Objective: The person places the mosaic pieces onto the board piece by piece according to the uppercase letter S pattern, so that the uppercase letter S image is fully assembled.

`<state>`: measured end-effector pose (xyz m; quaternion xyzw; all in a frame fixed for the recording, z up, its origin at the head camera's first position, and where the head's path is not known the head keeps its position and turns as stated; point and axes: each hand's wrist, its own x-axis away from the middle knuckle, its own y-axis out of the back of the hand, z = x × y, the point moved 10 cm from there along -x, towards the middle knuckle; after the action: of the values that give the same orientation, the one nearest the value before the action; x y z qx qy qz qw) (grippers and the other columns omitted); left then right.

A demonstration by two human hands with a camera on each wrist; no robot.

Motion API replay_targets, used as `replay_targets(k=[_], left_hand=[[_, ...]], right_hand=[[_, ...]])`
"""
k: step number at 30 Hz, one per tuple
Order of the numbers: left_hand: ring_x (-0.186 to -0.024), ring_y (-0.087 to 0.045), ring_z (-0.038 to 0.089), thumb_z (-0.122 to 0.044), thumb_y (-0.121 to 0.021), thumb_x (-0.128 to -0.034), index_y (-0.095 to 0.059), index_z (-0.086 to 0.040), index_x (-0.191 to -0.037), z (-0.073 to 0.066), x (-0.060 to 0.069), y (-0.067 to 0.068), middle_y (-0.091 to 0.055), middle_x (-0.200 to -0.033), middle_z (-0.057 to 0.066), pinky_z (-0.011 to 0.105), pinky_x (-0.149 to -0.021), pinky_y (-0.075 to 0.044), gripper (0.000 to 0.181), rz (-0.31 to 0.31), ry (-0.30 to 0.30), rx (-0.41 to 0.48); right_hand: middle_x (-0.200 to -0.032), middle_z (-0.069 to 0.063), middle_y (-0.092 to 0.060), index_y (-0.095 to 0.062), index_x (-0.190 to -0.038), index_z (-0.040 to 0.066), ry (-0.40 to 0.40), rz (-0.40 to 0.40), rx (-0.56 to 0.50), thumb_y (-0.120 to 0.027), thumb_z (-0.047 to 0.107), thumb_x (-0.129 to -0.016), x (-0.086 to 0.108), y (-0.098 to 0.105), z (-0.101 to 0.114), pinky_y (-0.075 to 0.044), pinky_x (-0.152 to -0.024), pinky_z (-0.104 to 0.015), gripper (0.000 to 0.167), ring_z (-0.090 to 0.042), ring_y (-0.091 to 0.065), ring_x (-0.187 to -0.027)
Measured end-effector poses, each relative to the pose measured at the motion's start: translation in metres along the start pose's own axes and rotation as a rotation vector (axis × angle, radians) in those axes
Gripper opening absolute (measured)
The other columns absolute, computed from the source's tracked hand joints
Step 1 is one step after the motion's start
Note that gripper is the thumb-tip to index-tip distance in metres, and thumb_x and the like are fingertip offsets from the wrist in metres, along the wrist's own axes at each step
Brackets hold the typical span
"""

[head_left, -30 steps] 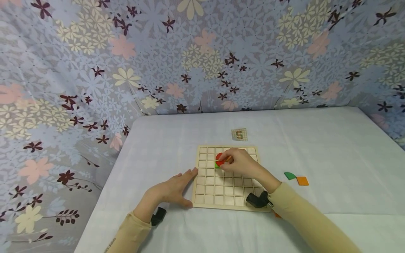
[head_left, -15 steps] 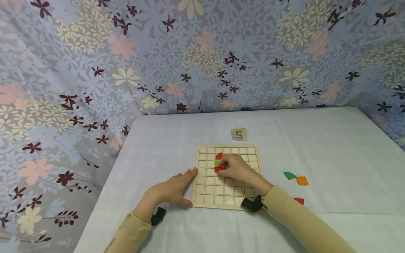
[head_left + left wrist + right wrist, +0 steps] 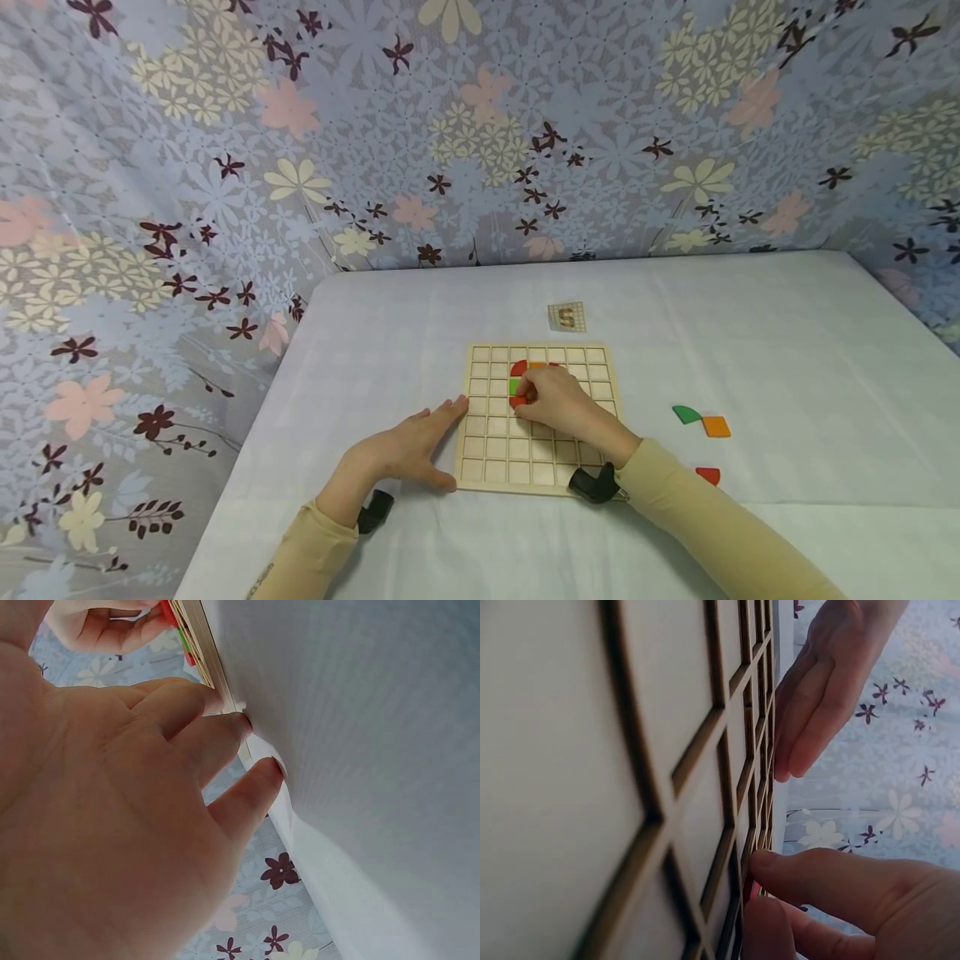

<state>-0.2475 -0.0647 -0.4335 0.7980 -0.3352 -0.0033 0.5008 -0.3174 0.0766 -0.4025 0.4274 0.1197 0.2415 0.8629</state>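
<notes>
A wooden grid board lies on the white cloth. My left hand rests at its left edge with fingers spread, holding nothing. On the board, my right hand has its thumb and fingertips on a red piece, just below a light green square. Above that square sits a red quarter-round, with an orange piece to its right. Another red bit shows behind the right hand. In the right wrist view, red appears between thumb and fingers.
Behind the board lies a small card with a gridded figure. Right of the board are a green quarter-round, an orange square and a red piece. Floral fabric hangs behind the table.
The right hand has moved slightly down the board with the red piece, baring the light green square and the orange piece. The left hand has stayed still.
</notes>
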Motion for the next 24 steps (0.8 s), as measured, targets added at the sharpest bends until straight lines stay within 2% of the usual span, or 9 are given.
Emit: replay_targets(k=[4,7,10,14,17,20,24], left_hand=[[-0.141,-0.016,0.022,-0.033,-0.079,-0.0748,-0.01,-0.008,-0.152,0.0,-0.002,0.001,-0.014,-0.156,0.011,0.04,-0.114,-0.017,0.107,0.001,-0.004,-0.004],[-0.141,-0.016,0.022,-0.032,-0.079,-0.0748,-0.011,-0.007,-0.152,-0.001,-0.003,0.001,-0.014,-0.155,0.012,0.04,-0.114,-0.016,0.106,-0.004,-0.008,-0.006],[-0.141,-0.016,0.022,-0.032,-0.079,-0.0749,-0.011,-0.006,-0.152,-0.001,-0.004,0.001,-0.014,-0.155,0.012,0.039,-0.114,-0.016,0.106,-0.009,-0.012,-0.007],[-0.141,-0.017,0.024,-0.032,-0.08,-0.0744,-0.012,-0.006,-0.152,-0.004,-0.006,0.0,-0.015,-0.155,0.012,0.04,-0.114,-0.017,0.106,-0.008,-0.01,-0.006],[-0.141,-0.017,0.024,-0.033,-0.08,-0.0743,-0.012,-0.007,-0.152,-0.005,-0.006,-0.001,-0.016,-0.155,0.013,0.04,-0.114,-0.017,0.106,-0.004,-0.004,-0.006],[-0.141,-0.016,0.024,-0.033,-0.08,-0.0744,-0.011,-0.009,-0.152,-0.004,-0.005,-0.001,-0.015,-0.156,0.011,0.041,-0.114,-0.017,0.107,-0.003,0.014,-0.003],[-0.141,-0.016,0.025,-0.033,-0.08,-0.0739,-0.012,-0.011,-0.153,-0.002,-0.005,0.0,-0.014,-0.156,0.009,0.043,-0.113,-0.018,0.106,-0.008,0.035,0.008]], right_hand=[[-0.078,0.0,-0.061,-0.066,-0.085,0.004,0.006,0.003,0.011,-0.076,0.012,-0.077,-0.002,0.001,0.0,-0.047,-0.066,-0.031,0.015,-0.013,-0.053,-0.071],[-0.082,0.0,-0.061,-0.066,-0.087,0.005,-0.01,0.013,-0.017,-0.076,0.015,-0.078,-0.002,0.004,-0.002,-0.048,-0.066,-0.03,0.017,-0.013,-0.054,-0.073],[-0.089,-0.003,-0.061,-0.066,-0.094,0.005,-0.02,0.002,-0.068,-0.075,0.019,-0.08,-0.001,0.016,-0.003,-0.049,-0.068,-0.03,0.022,-0.014,-0.057,-0.077],[-0.103,-0.011,-0.062,-0.065,-0.108,0.004,0.007,-0.035,-0.142,-0.073,0.021,-0.083,0.006,0.047,0.001,-0.052,-0.067,-0.032,0.032,-0.019,-0.06,-0.081],[-0.112,-0.014,-0.061,-0.063,-0.116,0.007,0.008,-0.071,-0.178,-0.073,0.025,-0.083,0.016,0.074,-0.004,-0.054,-0.066,-0.032,0.038,-0.02,-0.062,-0.084],[-0.118,-0.013,-0.06,-0.061,-0.121,0.01,-0.009,-0.113,-0.184,-0.072,0.031,-0.084,0.028,0.101,-0.018,-0.054,-0.068,-0.034,0.043,-0.02,-0.063,-0.087],[-0.122,-0.013,-0.059,-0.058,-0.126,0.012,-0.081,-0.164,-0.186,-0.069,0.039,-0.085,0.049,0.134,-0.043,-0.054,-0.073,-0.042,0.05,-0.023,-0.066,-0.088]])
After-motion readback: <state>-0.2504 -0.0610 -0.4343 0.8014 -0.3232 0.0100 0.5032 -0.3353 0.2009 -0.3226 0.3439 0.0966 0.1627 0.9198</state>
